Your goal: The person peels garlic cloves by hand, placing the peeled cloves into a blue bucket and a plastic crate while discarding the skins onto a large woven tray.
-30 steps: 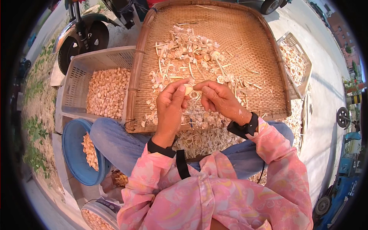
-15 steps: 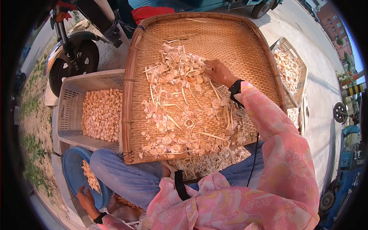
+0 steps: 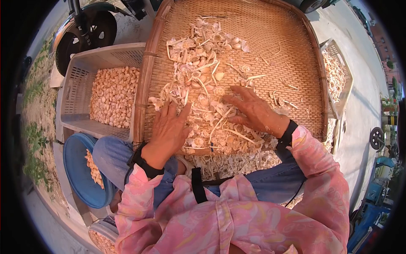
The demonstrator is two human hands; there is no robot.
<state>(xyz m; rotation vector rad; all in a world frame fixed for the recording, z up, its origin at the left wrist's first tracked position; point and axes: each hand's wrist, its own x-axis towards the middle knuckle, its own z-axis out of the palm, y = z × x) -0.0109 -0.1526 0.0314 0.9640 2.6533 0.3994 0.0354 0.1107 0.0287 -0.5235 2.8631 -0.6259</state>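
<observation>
Garlic skins and dry stems (image 3: 203, 53) lie strewn over a woven bamboo tray (image 3: 262, 34) across my lap. My left hand (image 3: 166, 129) rests on the near left part of the scraps, palm down with fingers apart. At the near middle, my right hand (image 3: 258, 112) spreads its fingers over more skins and stems, touching them. Neither hand visibly grips anything. A pale peeled garlic clove (image 3: 219, 76) shows among the scraps just beyond my right hand. What lies under both palms is hidden.
Left of the tray stands a plastic crate (image 3: 95, 54) of garlic cloves (image 3: 114, 97). Below it are a blue basin (image 3: 76, 173) with some cloves and a bucket (image 3: 95, 224). A crate of skins (image 3: 347, 80) stands right. Discarded skins (image 3: 237, 163) lie below the tray's near edge.
My left hand has come up from beside the blue basin onto the tray. My right hand has moved nearer to me, and the scraps on the right have been drawn toward the middle.
</observation>
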